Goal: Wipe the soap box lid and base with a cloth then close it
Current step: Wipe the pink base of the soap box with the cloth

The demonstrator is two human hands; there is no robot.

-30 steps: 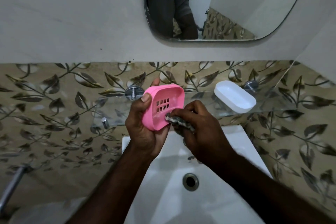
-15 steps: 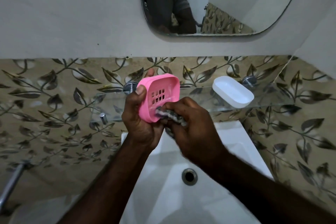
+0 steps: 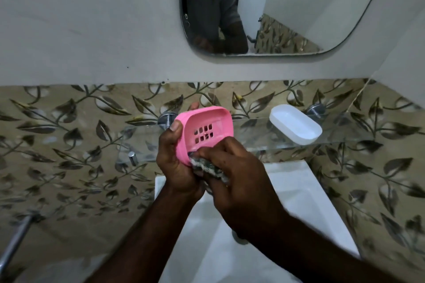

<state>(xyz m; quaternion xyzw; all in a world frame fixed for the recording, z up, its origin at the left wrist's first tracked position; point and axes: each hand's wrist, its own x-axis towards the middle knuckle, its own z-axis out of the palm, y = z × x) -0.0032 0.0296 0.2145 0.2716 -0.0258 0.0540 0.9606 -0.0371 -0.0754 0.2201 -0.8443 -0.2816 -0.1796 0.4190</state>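
Observation:
My left hand (image 3: 176,163) grips the pink soap box base (image 3: 207,127), tilted so its slotted inside faces me, thumb on its left rim. My right hand (image 3: 236,174) holds a bunched patterned cloth (image 3: 208,167) pressed against the base's lower edge. The white soap box lid (image 3: 295,124) lies open side up on the glass shelf (image 3: 253,135) to the right, apart from both hands.
A white washbasin (image 3: 299,193) lies below my hands. The glass shelf hangs on chrome mounts (image 3: 166,119) against leaf-patterned tiles. A mirror (image 3: 287,7) hangs above. A metal pipe (image 3: 16,239) crosses the lower left.
My right hand has moved the cloth left and down along the pink base's lower edge. The lid has stayed on the shelf.

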